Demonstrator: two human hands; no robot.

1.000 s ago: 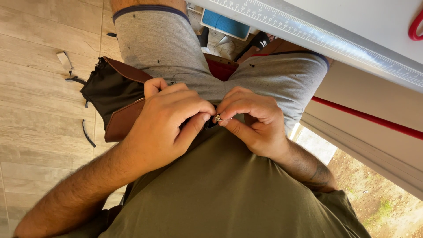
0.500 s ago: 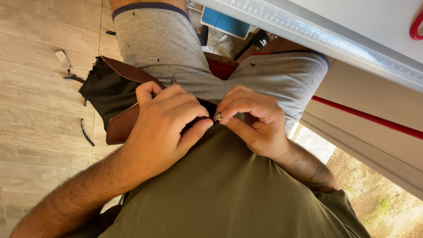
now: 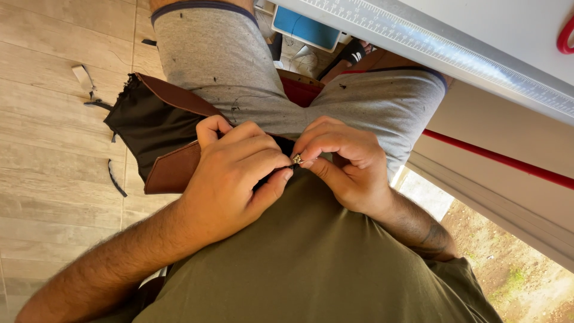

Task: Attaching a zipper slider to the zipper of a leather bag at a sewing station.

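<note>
The person sat with both hands together over the lap, just above the olive shirt (image 3: pixel 311 263). The right hand (image 3: pixel 350 161) had its thumb and forefinger pinched on a small metal zipper pull (image 3: pixel 297 159), which sat between the two hands, at the near edge of a brown leather piece (image 3: pixel 173 170) with black lining (image 3: pixel 140 128). The left hand (image 3: pixel 236 176) was closed on that near edge, its thumb tip almost touching the pull; the black material there was mostly hidden under the fingers.

It looked like the step of fitting or starting the zipper pull on the piece. A next move would probably need a steady hold from the left hand and a small, exact pull or push from the right, because the part is tiny.

The room for moving was narrow. The leather piece lay across the left thigh on the grey shorts (image 3: pixel 233 78), and its far end hung over the wooden floor (image 3: pixel 54 179), where some scraps lay. On the right side, the edge of the white desk (image 3: pixel 478 54) with a ruler strip was close above the knee.
</note>
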